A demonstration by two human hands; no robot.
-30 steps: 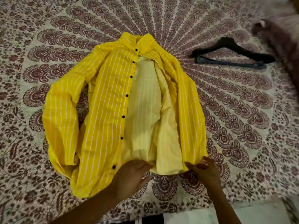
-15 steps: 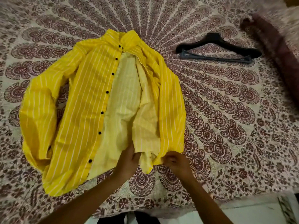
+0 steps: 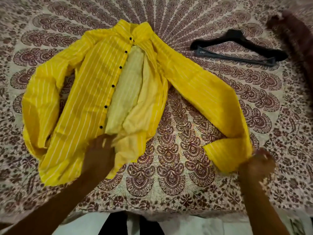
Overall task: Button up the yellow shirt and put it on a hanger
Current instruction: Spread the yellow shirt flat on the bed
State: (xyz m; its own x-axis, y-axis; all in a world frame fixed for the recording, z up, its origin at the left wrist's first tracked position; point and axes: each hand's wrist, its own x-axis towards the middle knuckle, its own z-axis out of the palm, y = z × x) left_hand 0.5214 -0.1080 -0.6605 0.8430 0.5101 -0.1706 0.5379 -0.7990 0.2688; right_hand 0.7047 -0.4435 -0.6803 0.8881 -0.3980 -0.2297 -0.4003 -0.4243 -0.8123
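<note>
- At the bed's near edge, the left hand [image 3: 100,150] lies on the lower front of the yellow shirt [image 3: 91,92], fingers straight and together, their tips dim in shadow.
- Right hand [image 3: 255,165] is motion-blurred, its fingers clamped on the sleeve end.
- Shirt lies open on the bedspread [image 3: 169,175], black buttons [image 3: 113,85] undone.
- Farther right lies the black hanger [image 3: 237,46], apart from the shirt; a dark cloth [image 3: 296,39] beyond is cut off.
</note>
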